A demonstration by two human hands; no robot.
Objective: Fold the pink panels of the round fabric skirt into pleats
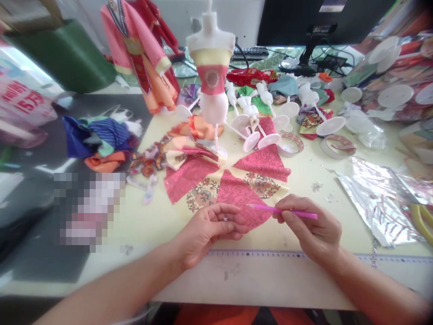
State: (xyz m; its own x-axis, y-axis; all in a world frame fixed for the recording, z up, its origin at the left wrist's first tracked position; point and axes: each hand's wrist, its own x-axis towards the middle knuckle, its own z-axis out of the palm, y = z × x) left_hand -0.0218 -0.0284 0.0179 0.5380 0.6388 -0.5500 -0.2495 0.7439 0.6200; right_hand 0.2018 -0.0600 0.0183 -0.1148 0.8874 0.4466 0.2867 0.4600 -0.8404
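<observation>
A fan-shaped skirt piece [233,189] of red and floral cream panels lies spread on the table. My left hand [216,223] is at its front edge, thumb and fingers pinched together; whatever is between the fingertips is too small to make out. My right hand [311,228] holds a slim pink pen-like tool [301,213], its pale tip pointing left over the red panel, close to my left fingertips. Behind the skirt piece stands a small white mannequin [214,108] wearing a cream and red band with a round emblem.
A clear ruler [246,254] runs along the table's front. Tape rolls [338,146], small mannequins on round bases [250,141] and a silver sheet [372,198] lie behind and right. Blue fabric [108,133] sits left, near a pink doll robe [142,40]. A monitor [311,20] stands at the back.
</observation>
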